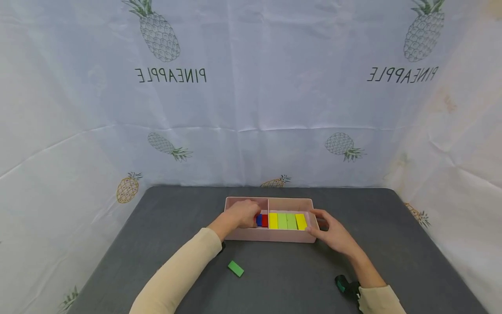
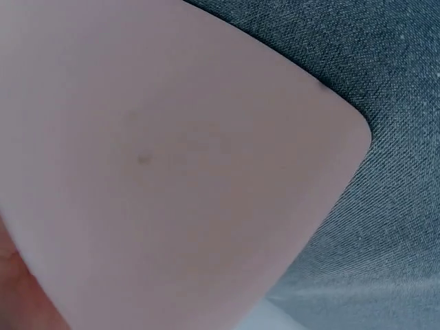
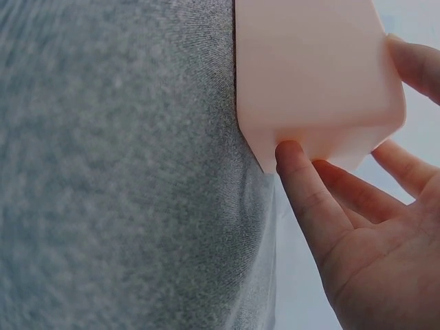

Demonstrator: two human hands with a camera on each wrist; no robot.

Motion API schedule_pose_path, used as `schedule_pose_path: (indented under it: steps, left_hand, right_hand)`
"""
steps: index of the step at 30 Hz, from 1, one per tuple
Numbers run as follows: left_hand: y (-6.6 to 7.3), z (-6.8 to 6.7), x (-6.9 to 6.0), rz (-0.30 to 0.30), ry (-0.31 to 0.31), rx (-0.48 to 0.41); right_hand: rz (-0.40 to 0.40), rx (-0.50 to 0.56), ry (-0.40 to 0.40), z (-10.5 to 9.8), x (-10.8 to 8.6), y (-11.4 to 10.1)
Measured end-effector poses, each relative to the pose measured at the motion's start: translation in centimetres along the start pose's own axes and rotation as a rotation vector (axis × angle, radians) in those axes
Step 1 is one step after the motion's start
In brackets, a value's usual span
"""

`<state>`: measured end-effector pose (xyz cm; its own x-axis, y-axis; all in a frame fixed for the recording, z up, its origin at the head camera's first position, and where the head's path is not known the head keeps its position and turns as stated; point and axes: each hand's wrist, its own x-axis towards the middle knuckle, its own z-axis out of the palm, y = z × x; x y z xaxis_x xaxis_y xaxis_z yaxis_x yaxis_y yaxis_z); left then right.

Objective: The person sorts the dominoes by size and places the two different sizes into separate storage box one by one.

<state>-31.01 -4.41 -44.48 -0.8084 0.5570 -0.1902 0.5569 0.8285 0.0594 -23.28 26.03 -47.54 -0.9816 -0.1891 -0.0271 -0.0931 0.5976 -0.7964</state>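
A long pink box (image 1: 270, 235) with a divider stands on the dark table. My left hand (image 1: 244, 213) reaches over its front wall into the left compartment; the fingertips are hidden, so I cannot tell whether they hold anything. Beside them lie a blue block (image 1: 259, 220) and a red block (image 1: 265, 220). Yellow blocks (image 1: 273, 221) and light green blocks (image 1: 286, 221) stand in a row in the right compartment. My right hand (image 1: 332, 232) holds the box's right end, thumb at the front and fingers against the end wall. In the left wrist view, a pink wall (image 2: 199, 151) fills most of the picture.
A single green block (image 1: 235, 268) lies on the grey table (image 1: 282, 274) in front of the box. A black strap-like item (image 1: 347, 285) shows at the right wrist. White pineapple-print cloth (image 1: 251, 104) hangs behind and at both sides of the table.
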Motion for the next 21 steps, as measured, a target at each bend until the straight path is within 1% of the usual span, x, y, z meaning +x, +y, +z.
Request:
schedule_pose_path:
  steps: [6,11,17,21]
  left_hand:
    - [-0.2,0.3,0.2,-0.013,0.001,-0.043]
    - [-0.3,0.2,-0.1,-0.029,-0.006,-0.098]
    - [-0.3,-0.6,-1.0,-0.049,0.013,-0.122]
    - [-0.2,-1.1,-2.0,-0.036,0.051,-0.104]
  right_hand:
    - [-0.001,0.003,0.002,0.0,0.0,0.0]
    - [0.004,0.006,-0.001,0.1,0.0,-0.1]
    - [0.008,0.001,-0.001,0.1,-0.1,-0.3]
    - [0.004,-0.001,0.004,0.1,-0.1,-0.2]
